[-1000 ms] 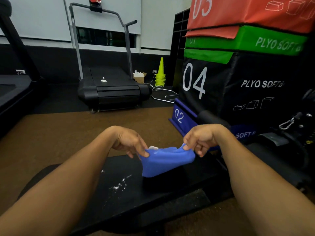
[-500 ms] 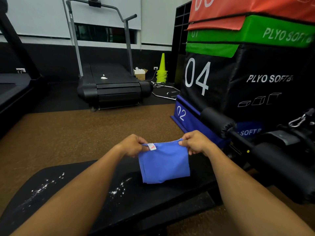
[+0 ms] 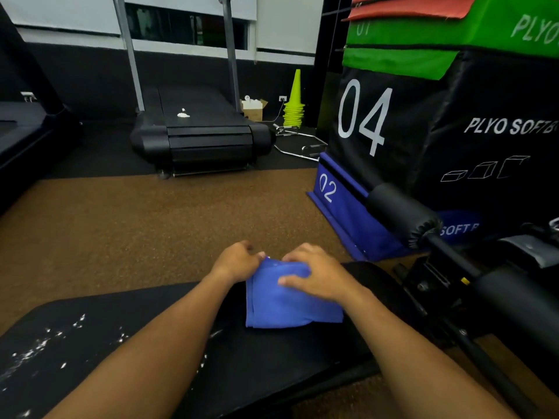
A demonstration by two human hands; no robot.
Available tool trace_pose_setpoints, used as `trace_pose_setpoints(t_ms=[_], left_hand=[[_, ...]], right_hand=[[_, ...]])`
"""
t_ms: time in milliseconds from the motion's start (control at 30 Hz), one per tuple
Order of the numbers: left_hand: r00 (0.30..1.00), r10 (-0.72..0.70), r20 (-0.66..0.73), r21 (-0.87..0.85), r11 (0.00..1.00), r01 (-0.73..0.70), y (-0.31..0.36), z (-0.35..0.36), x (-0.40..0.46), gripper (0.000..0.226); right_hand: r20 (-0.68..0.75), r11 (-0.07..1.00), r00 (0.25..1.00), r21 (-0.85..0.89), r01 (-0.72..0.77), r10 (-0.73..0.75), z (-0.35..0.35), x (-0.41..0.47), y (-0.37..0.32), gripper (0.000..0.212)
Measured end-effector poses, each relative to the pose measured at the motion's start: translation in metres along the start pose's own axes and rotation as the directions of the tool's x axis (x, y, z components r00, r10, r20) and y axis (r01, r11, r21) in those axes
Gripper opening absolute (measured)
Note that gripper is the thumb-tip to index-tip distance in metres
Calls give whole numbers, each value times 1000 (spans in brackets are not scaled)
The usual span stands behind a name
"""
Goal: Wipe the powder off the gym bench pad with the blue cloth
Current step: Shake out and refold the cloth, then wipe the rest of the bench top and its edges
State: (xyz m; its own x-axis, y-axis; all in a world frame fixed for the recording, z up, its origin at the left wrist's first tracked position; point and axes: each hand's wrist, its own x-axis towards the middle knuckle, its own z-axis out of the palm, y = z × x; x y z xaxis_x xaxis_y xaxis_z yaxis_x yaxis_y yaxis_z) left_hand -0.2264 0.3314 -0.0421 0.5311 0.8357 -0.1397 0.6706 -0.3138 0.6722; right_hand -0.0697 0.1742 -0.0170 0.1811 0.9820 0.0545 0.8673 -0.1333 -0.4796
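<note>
Blue cloth: 1, folded into a rough square, lying on the far right part of the bench pad, its near edge hanging flat on the black surface.
Bench pad: 1, black, runs left to right across the bottom of the view; both forearms cross over it.
Powder: white flecks scattered on the pad's left part, w/ a few more specks beside the left forearm; too many to count. None under the cloth that can be seen.
Left hand: fingers curled shut, pinching the cloth's far left corner; a small white tag pokes out at the fingertips.
Right hand: lies palm-down on top of the cloth, fingers spread loosely and bent over its far edge, thumb pressed flat on the fabric; pressing rather than clenching.
Hands: 2, close together, nearly touching at the cloth's top edge.
Foam roller: 1 black padded roller on the bench frame, right of the hands, apart from them.
Plyo boxes: 4 stacked at right — blue "02" at the bottom, black "04", green, orange on top.
Treadmill: 1 curved black unit across the brown floor, w/ a small white object on its belt; part of a 2nd machine at far left edge.
Cones: 1 stack, yellow-green, by the back wall; count w/in stack can't be told.
Cardboard box: 1, open, just left of the cones.
</note>
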Motion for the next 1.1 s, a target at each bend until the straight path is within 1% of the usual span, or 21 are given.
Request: trace_pose_setpoints(t_ms=[33,67,100,133,167,200,267,300,367,433,500,600,667,733,800,867,1000,1100], left_hand=[[1000,-3,0,2,1000,3,-4,-2,-1,49],[1000,-5,8,9,1000,5,-8,-4,-2,45],[1000,0,22,19,1000,-1,-12,-7,-5,42],[999,6,37,26,1000,-7,-16,-9,-8,41],[999,15,43,28,999,-16,-19,-11,-12,41],[999,19,44,28,999,-21,-21,-14,-17,41],[999,21,43,47,999,-23,-24,-19,-27,45],[999,19,43,59,998,-22,-26,-21,-32,48],[999,1,46,73,997,-4,-30,-28,-43,53],[999,-20,33,83,996,17,-38,-38,-54,57],[999,-34,15,75,997,33,-49,-49,-63,61],[999,-45,0,25,999,45,-68,-64,-74,64],[999,-42,-6,12,999,42,-79,-71,-80,64],[999,-31,-12,5,999,31,-86,-79,-86,66],[1000,-24,-10,7,1000,24,-91,-88,-92,67],[1000,-27,-2,22,999,27,-98,-97,-97,69],[999,-39,-10,41,998,39,-121,-113,-110,75],[999,-28,-19,15,999,29,-133,-123,-123,72]], right_hand=[[177,995,982,-52,83,-72,11,-7,-9,79],[316,982,943,-121,144,-99,23,-14,-12,95],[386,966,916,-178,189,-108,35,-19,-12,105],[395,956,912,-208,206,-111,44,-23,-8,108],[369,958,923,-209,199,-111,49,-24,-5,104],[328,966,939,-191,177,-108,51,-26,-5,94],[220,984,971,-132,121,-90,54,-27,-7,67],[165,992,984,-94,89,-73,55,-28,-12,58],[99,1000,995,-4,-5,5,56,-28,-18,49],[71,984,987,96,-151,144,53,-28,-23,49],[33,945,960,172,-279,278,55,-26,-28,54],[-14,894,919,239,-380,394,67,-24,-40,60],[-32,879,913,286,-382,408,75,-28,-52,59],[-20,872,914,310,-379,405,81,-33,-67,57],[6,863,916,332,-381,401,89,-39,-83,60],[31,869,921,319,-378,389,94,-44,-98,62],[79,896,933,263,-358,350,101,-56,-131,58],[90,915,942,225,-335,323,108,-63,-150,57]])
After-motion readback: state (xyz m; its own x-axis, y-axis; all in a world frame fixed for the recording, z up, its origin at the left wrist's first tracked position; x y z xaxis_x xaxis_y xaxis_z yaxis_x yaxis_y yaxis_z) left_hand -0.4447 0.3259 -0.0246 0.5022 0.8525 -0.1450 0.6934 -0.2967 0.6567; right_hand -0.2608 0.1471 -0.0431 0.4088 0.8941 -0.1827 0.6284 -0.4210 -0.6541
